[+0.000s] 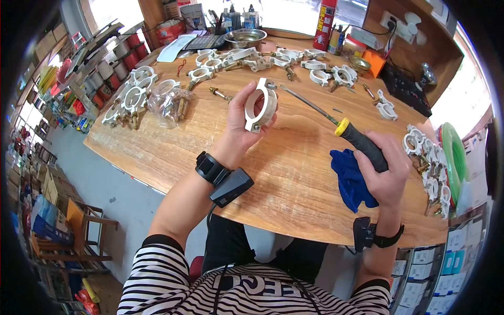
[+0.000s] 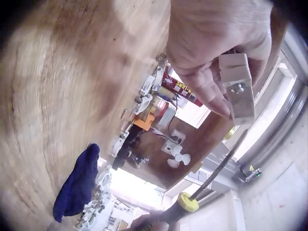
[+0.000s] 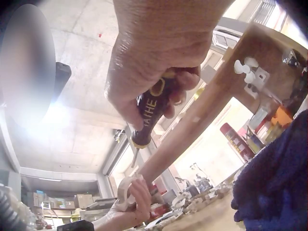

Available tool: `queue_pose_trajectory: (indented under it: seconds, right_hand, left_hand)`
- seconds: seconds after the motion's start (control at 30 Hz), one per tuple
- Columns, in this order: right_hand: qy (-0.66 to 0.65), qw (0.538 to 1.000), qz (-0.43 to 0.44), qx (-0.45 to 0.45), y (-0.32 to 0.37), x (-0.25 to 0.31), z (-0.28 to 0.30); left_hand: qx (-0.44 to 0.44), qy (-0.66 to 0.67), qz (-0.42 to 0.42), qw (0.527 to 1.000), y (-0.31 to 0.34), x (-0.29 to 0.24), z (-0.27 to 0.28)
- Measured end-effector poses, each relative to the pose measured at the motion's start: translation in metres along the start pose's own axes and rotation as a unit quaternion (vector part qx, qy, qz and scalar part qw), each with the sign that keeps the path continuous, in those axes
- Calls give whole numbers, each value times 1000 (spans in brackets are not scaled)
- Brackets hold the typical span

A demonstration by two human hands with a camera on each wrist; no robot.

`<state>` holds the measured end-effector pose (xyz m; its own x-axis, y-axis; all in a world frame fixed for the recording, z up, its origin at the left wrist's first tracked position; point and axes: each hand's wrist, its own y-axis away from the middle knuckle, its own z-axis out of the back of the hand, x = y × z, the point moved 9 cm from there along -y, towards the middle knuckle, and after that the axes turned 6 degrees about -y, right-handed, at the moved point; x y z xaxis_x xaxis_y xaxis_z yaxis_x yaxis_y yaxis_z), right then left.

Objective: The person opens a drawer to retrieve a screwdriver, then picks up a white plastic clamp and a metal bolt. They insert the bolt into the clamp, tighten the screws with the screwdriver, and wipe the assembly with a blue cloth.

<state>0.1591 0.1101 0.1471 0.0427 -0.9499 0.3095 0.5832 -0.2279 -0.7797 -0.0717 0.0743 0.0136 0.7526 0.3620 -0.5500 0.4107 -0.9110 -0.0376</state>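
In the head view my left hand (image 1: 239, 123) holds a white ring-shaped pipe clamp (image 1: 270, 106) upright above the table, thumb on its near side. A small screw sits at each end of the clamp; the left wrist view shows one screw head (image 2: 237, 88) close up. My right hand (image 1: 389, 170) grips a screwdriver (image 1: 365, 146) by its black handle with a yellow collar. Its long shaft (image 1: 310, 104) points at the clamp's upper end, the tip close beside the screw there. Fingers wrap the lettered handle (image 3: 150, 113) in the right wrist view.
A blue cloth (image 1: 350, 178) lies under my right hand. White clamps with brass-coloured bolts line the table's back, left (image 1: 135, 97) and right (image 1: 415, 139). A plastic bag (image 1: 167, 107) of parts, a metal bowl (image 1: 245, 35) and a red spray can (image 1: 324, 26) stand farther off.
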Motion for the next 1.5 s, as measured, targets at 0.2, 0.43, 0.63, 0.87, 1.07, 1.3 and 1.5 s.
queue_pose_trajectory:
  seconds: [0.2,0.43,0.63,0.87,1.07,1.3,1.5]
  right_hand:
    - [9,1000,18,4,0,2,-1]
    - [9,1000,22,10,-2,2,-4]
    - [48,997,59,-1,2,5,-3]
    - [-243,959,-145,-21,8,-46,3]
    - [-290,910,-277,-109,22,-78,6]
    - [-306,917,-226,-118,18,-69,4]
    - [-289,942,-115,-127,7,-50,2]
  left_hand:
    - [46,-13,-6,999,0,-1,-8]
    - [12,-36,-17,999,1,-3,-4]
    - [-45,-79,-31,995,1,-4,1]
    - [-22,-90,-37,995,0,-6,-2]
    - [-18,-85,-41,995,-2,-6,0]
    - [-16,-72,-44,996,-1,-10,1]
    - [-5,-66,-40,997,1,-11,-2]
